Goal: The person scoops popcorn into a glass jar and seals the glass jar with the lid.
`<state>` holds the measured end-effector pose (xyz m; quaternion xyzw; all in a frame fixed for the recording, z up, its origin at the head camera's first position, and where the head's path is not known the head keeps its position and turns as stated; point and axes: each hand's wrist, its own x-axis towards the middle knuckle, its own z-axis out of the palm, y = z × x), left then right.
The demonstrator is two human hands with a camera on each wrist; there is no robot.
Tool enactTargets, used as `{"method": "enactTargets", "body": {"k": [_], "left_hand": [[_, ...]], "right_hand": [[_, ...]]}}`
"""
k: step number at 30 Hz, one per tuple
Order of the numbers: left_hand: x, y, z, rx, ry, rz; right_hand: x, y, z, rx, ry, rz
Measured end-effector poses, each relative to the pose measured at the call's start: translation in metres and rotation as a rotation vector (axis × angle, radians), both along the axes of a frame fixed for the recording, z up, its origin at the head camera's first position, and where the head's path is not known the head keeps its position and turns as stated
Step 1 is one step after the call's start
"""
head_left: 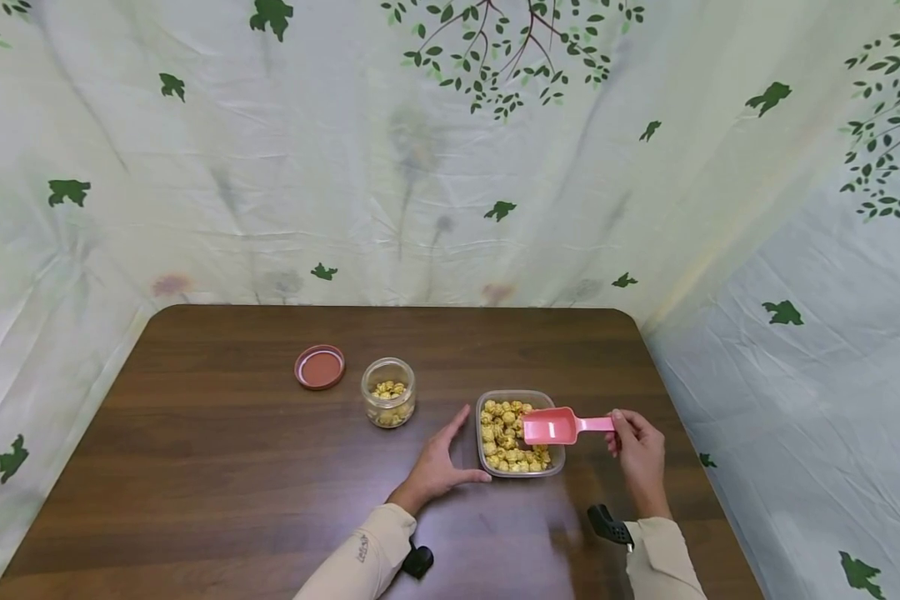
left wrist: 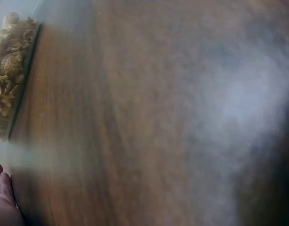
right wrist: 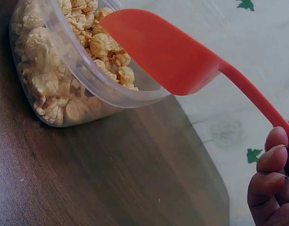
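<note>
Lid [head_left: 319,367], red and round, and glass jar [head_left: 387,417] sit toward ten o'clock of a clear plastic tub [head_left: 523,475] of knobbly popcorn [head_left: 504,433]. The right hand [head_left: 639,454] pinches a pink scoop [head_left: 551,427], covering the tub's three o'clock; the left hand [head_left: 437,471], at eight, grasps nothing. The right-wrist view adds popcorn behind the tub's see-through wall [right wrist: 94,111].

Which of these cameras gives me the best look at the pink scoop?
The right wrist view: the pink scoop appears largest there, its outer side close up and fingers gripping its handle. The head view shows it smaller, partly over the clear container; the left wrist view doesn't show it.
</note>
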<state>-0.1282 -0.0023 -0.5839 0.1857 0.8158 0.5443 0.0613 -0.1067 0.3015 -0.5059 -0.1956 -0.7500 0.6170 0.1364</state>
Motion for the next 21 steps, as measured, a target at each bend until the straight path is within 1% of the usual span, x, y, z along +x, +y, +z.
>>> {"method": "enactTargets", "body": {"k": [4,6,13,17,21], "left_hand": [[-0.001,0.003,-0.002,-0.040,0.012,-0.003],[-0.001,0.005,-0.001,-0.045,0.008,-0.003],[-0.002,0.009,-0.001,-0.043,-0.017,0.003],[-0.003,0.011,-0.001,-0.034,-0.026,0.004],[-0.003,0.012,-0.001,-0.045,-0.029,0.007]], "right_hand": [[0.001,0.001,-0.002,0.027,-0.008,0.000],[0.002,0.001,-0.002,0.033,-0.013,0.004],[0.004,-0.001,-0.001,0.058,-0.004,-0.001],[0.005,-0.002,0.000,0.088,0.007,0.003],[0.007,-0.002,0.000,0.118,0.011,0.014]]}}
